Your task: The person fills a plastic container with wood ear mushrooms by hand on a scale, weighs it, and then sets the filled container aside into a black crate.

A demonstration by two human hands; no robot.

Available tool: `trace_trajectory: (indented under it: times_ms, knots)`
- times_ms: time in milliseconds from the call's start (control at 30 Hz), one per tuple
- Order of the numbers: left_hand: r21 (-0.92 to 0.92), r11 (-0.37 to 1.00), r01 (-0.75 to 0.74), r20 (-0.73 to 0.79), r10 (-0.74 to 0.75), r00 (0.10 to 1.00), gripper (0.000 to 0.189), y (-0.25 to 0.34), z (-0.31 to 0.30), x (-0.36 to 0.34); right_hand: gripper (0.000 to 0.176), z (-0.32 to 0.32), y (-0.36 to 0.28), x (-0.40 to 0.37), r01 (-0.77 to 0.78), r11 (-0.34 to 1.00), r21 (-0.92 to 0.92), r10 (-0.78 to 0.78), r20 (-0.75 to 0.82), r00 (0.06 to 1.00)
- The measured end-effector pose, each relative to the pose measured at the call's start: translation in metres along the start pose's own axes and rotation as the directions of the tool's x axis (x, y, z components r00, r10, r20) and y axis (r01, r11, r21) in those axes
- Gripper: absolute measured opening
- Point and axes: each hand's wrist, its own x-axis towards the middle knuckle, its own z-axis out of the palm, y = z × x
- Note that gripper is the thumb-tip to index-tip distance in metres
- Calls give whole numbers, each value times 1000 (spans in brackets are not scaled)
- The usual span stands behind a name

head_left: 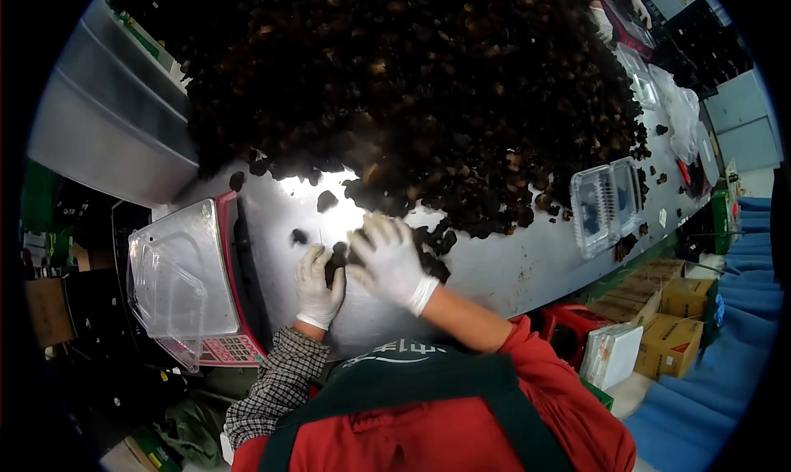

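Workroom, cluttered edges; blue cloth (692,406) hanging or draped down the right side. Metal table (503,266) fills the middle. Far half buried under a broad heap (412,85) of dark, crinkled pieces, spilling toward the wearer. Grey metal bin (107,134) at the heap's left. Wearer in red sleeve and green apron (420,385); white lettering across the bib, foreshortened, not legible.

Pink-rimmed scale (229,274) at left, clear plastic tray (169,295) lying over its pan. Keypad (228,348) faces the wearer; key markings too small to read. Cartons (671,332) below the table's right edge carry dark print, unreadable from here. Clear hinged container (606,208) open near that edge.

Both hands gloved in white, close together at the heap's near fringe. Right hand (391,258) palm down, fingers partly spread over the pieces; underside hidden, cannot tell whether it grips anything. Left hand (320,287) half curled, thumb apart from fingers, a dark piece (333,268) in the gap; pinched or merely touched, cannot tell.

Co-worker's gloved hand (603,25) at far right corner. Smallest: a single loose piece (327,201) on bare metal, just ahead of the hands.
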Motion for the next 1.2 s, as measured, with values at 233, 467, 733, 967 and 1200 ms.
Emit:
trace_trajectory:
  times_ms: [233,467,733,967,1200]
  knots:
    - [-1,1000,25,-16,-25,1000,44,1,0,-1,32,-46,27,-8,217,951,222,-138,-324,936]
    - [18,1000,19,-18,-19,1000,44,4,-2,0,55,-57,109,92,-225,972,-72,182,-378,908]
    - [65,998,-16,-65,20,998,48,-2,-1,-6,44,6,-17,9,196,967,160,-190,-49,981]
    - [173,971,164,-215,-125,969,53,10,-45,-57,32,-49,5,-36,255,929,267,-191,-244,951]
    - [111,927,359,-95,-350,932,70,4,-48,-77,32,-32,24,-63,238,962,133,-236,-31,971]
